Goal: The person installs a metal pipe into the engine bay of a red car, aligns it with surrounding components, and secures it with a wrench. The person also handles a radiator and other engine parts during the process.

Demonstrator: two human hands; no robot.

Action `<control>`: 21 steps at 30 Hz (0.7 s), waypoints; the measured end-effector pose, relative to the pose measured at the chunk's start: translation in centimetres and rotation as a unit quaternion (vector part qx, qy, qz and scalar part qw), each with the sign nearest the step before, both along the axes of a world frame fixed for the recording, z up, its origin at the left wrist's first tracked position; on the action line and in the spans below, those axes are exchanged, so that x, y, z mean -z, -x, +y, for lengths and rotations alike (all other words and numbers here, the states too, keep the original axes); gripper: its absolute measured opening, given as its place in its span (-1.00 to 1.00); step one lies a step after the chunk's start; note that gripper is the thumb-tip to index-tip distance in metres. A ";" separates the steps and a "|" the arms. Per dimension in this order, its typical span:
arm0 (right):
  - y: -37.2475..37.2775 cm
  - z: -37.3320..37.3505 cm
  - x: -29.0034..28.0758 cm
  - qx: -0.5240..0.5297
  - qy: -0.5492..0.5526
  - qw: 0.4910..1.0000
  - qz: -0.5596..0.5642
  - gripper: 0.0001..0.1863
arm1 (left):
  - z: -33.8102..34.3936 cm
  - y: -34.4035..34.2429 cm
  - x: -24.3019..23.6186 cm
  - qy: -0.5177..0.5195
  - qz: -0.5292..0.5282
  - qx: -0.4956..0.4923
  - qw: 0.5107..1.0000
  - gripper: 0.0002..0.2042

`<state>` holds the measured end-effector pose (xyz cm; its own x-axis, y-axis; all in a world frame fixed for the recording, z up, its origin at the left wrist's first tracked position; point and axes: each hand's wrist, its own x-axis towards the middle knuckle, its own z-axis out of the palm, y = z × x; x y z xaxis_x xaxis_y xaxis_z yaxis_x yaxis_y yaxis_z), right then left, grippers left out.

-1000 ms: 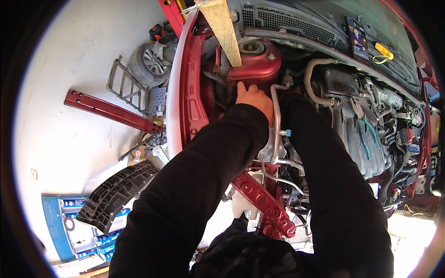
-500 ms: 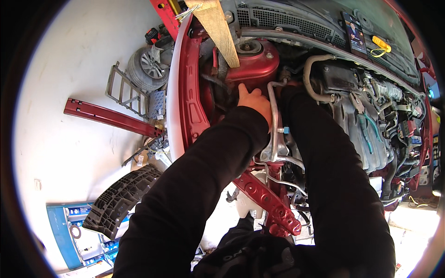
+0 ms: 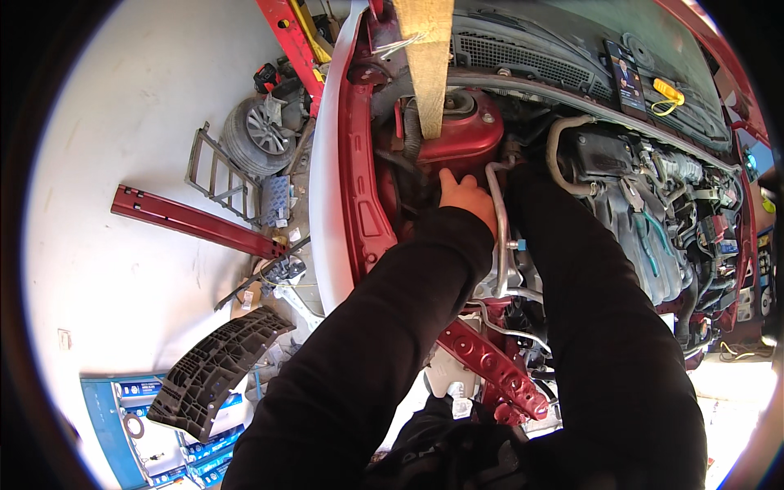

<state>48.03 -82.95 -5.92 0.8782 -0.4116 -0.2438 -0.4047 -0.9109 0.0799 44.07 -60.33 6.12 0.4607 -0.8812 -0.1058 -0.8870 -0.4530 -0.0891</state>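
Note:
My left hand is down in the engine bay, just in front of the red strut tower and left of a bent metal pipe. Its fingers curl downward, the tips out of sight, so whatever they grip is hidden. To the right of that pipe, my right forearm in a black sleeve reaches deep beside the engine. The right hand itself is hidden below the hoses. A blue cap sits on the pipe near my left wrist.
A wooden beam stands against the strut tower. A phone and a yellow tool lie by the windshield. Teal-handled pliers rest on the engine. At left are a wheel and a black plastic panel.
The view has shifted, so the car sits slightly farther right and lower. My left hand keeps its place before the strut tower, and my right arm still reaches in beside the engine.

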 end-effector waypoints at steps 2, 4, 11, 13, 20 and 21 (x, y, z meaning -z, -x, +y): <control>0.1 0.1 0.1 0.006 -0.003 1.000 -0.001 -0.37 | 0.0 0.0 0.1 0.001 -0.011 0.001 1.000 -0.70; 0.1 0.1 0.2 0.012 -0.003 1.000 -0.003 -0.37 | -0.1 0.0 0.2 0.002 -0.013 -0.002 1.000 -0.70; -0.3 0.0 0.5 0.016 0.000 1.000 -0.006 -0.36 | -0.3 -0.2 0.1 -0.003 0.018 -0.006 1.000 -0.66; -0.3 0.0 0.6 0.017 0.001 1.000 -0.007 -0.36 | -0.2 -0.2 -0.1 0.000 0.017 -0.007 1.000 -0.65; 0.3 -0.5 1.4 0.019 0.010 1.000 -0.018 -0.34 | -0.3 0.1 0.1 -0.011 0.022 -0.017 1.000 -0.67; 0.5 -0.6 1.6 0.019 0.010 1.000 -0.022 -0.34 | -0.4 0.0 0.2 -0.015 0.022 -0.018 0.999 -0.67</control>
<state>47.50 -83.54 -7.52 0.8718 -0.4488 -0.1963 -0.4420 -0.8935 0.0796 44.05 -60.75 5.96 0.4865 -0.8602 -0.1527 -0.8735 -0.4827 -0.0640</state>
